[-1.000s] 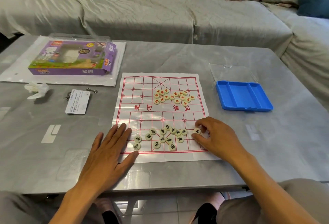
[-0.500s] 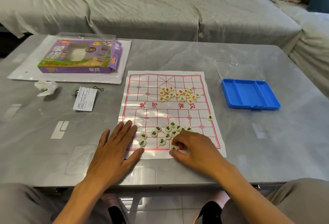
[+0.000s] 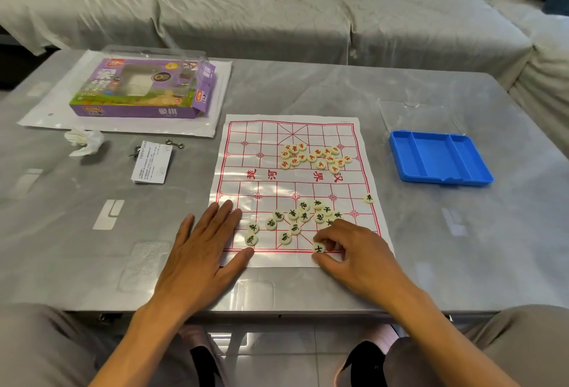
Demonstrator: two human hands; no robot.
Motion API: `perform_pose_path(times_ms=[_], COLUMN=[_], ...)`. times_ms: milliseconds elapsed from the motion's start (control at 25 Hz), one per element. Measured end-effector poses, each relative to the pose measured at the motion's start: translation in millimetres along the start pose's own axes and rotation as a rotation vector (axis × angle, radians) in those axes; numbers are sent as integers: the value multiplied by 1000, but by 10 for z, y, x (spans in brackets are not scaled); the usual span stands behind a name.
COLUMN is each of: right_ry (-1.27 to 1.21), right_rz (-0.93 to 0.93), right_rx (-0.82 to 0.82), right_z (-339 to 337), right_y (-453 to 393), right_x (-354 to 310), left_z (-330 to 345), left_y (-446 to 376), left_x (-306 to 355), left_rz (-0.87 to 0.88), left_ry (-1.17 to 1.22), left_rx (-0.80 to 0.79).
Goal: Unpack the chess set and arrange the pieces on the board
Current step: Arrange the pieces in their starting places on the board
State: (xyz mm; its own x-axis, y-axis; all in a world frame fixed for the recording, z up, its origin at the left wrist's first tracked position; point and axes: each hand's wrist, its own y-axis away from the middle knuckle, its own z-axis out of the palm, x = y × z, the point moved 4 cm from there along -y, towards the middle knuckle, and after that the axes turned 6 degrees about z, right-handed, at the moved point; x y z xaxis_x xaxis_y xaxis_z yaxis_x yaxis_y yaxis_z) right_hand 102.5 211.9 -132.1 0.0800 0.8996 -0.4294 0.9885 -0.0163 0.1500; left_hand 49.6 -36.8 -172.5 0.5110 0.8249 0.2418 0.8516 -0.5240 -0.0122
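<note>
A thin white board sheet with a red grid [image 3: 261, 146] lies flat on the grey table. Several red-lettered round pieces [image 3: 314, 157] sit bunched on its far half. Several black-lettered pieces [image 3: 303, 217] lie scattered on the near half. One black piece [image 3: 368, 198] stands alone at the sheet's right edge. My left hand [image 3: 203, 242] lies flat with straight fingers on the sheet's near left corner. My right hand [image 3: 354, 251] pinches a black-lettered piece [image 3: 318, 248] on the near grid line between thumb and fingertips.
A blue compartment tray [image 3: 440, 160] and its clear lid [image 3: 415, 116] sit right of the sheet. The purple chess box [image 3: 144, 91] lies on a white bag at the far left, with a crumpled tissue [image 3: 84, 142], a paper slip [image 3: 151, 162] and small metal hooks nearby. A sofa runs behind.
My right hand left one black piece at the sheet's right edge, moved to the near edge and now pinches another black piece there. My left hand has stayed flat on the corner.
</note>
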Motion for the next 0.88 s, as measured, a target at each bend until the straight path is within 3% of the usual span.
perform_pose_path(times_ms=[400, 520, 600, 680, 880], right_ry=[-35, -128, 25, 166, 118], right_rz=[45, 112, 132, 80, 143], right_rx=[-22, 104, 175, 123, 8], right_z=[17, -125, -217, -230, -222], right_y=[22, -6, -138, -301, -518], right_x=[45, 95, 42, -76, -20], left_z=[-1, 4, 9, 16, 19], left_y=[2, -11, -1, 0, 2], left_x=[3, 2, -2, 5, -2], left_rz=[0, 5, -6, -9, -11], left_ry=[9, 14, 9, 8, 17], left_rx=[2, 0, 3, -2, -5])
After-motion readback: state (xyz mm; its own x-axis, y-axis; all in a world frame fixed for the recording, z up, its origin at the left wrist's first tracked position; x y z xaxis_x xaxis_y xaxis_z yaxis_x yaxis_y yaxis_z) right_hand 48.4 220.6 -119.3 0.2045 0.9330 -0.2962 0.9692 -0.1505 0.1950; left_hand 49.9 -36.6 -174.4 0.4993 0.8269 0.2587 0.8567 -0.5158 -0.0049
